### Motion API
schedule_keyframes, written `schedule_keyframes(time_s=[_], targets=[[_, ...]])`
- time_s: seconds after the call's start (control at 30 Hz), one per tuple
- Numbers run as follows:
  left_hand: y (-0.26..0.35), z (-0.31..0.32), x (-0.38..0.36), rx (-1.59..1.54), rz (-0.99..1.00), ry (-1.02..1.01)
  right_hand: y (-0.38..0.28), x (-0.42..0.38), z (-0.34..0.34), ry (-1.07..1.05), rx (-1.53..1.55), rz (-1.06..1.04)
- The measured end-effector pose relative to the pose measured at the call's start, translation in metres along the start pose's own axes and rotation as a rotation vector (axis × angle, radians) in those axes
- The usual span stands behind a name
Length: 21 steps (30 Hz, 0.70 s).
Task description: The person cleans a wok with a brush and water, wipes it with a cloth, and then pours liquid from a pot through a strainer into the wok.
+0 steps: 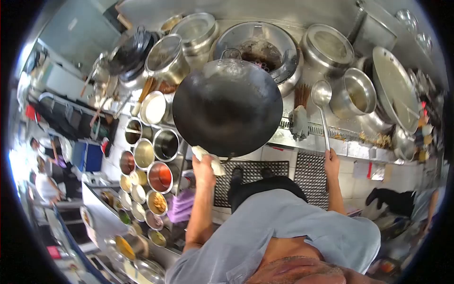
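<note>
Okay, at centre: wok (227, 109), set between torso and burner (279, 42), overlapping the burner's near side and reaching past the stove's front edge. Can't tell if propped on that edge or held fully clear. Seen on the wok's dark face: no food, only a dull sheen. Judging by that, apparently empty at this point, with cooking either finished or not begun; can't tell which. Clenched at the near rim: left hand (203, 173), with fingers closed on a pale cloth (217, 168). Wrapped round the ladle (321, 93) by its handle: right hand (332, 162), off to the wok's right, with bowl end up beside the brush (301, 97) and pot (340, 102). Not touching the wok with the ladle. Farther out, to the left: white-filled pot (153, 108), red sauce tub (160, 177) and tub of yellow chunks (157, 202), all apart from both hands. Beyond, at far left, a co-worker (47, 182), well apart.
</note>
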<state>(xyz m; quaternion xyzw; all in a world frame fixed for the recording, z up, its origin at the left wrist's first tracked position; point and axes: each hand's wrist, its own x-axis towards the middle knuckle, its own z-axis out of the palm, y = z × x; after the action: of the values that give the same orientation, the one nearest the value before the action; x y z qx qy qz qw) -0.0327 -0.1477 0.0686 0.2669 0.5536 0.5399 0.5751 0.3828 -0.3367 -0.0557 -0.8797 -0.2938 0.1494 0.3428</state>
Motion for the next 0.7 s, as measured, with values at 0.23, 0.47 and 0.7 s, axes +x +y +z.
schedule_keyframes(time_s=[0.23,0.47,0.7], targets=[[-0.003,0.087,0.047,0.046,0.161,-0.063,-0.003,-0.018,0.0,0.062,0.057,0.077],[-0.007,0.113,0.079,0.083,0.267,-0.091,-0.02,-0.013,-0.014,-0.021,0.235,0.169],[-0.014,0.078,0.065,0.071,0.262,-0.032,-0.059,0.022,-0.017,0.003,0.045,-0.037]])
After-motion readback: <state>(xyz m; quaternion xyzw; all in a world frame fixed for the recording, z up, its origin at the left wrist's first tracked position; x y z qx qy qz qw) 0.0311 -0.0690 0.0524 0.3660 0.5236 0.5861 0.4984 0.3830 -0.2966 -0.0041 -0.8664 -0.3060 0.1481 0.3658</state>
